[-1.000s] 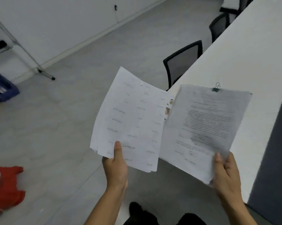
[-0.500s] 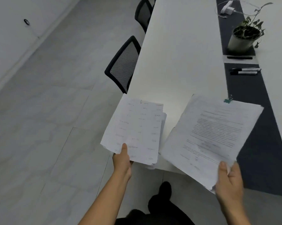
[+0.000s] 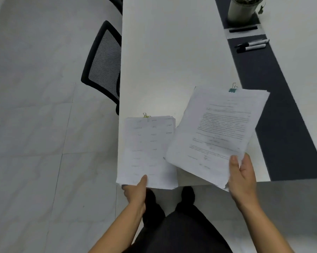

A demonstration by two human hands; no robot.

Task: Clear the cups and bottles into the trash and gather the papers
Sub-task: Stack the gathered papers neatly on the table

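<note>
You held two lots of paper, one per hand, over the near end of the long white counter [image 3: 163, 61]. Yr left hand [image 3: 135, 192] pinched the bottom edge of a thick stack of white printed sheets [image 3: 148, 152] w/ a yellow-green binder clip [image 3: 145, 115] at its top. The thumb [image 3: 143, 180] lay on top & the fingers were curled under, mostly hidden, so clamped on that stack. It sat square over the counter's near left corner; couldn't tell if it rested on the surface or hung just above.

Yr right hand [image 3: 242, 179] gripped the lower right corner of a second white bundle of typed pages [image 3: 217, 134], fastened at the top w/ a teal binder clip [image 3: 232, 89]. Thumb was on the front, fingers [image 3: 248, 163] behind the edge, closed on the bundle. It was tilted clockwise, & its lower left edge overlapped the right side of the stack.

Further up, a dark grey strip [image 3: 281, 106] ran lengthwise to the right of the white top. On it lay two white markers w/ black caps [image 3: 252, 46] side by side, then a black pen [image 3: 243, 29] on a small white card [image 3: 245, 35], then a pale round plant pot [image 3: 242, 10] cut off by the frame's top. A black mesh-backed chair [image 3: 103, 64] was tucked against the counter's left edge, on a pale grey tiled floor [image 3: 35, 143].
</note>
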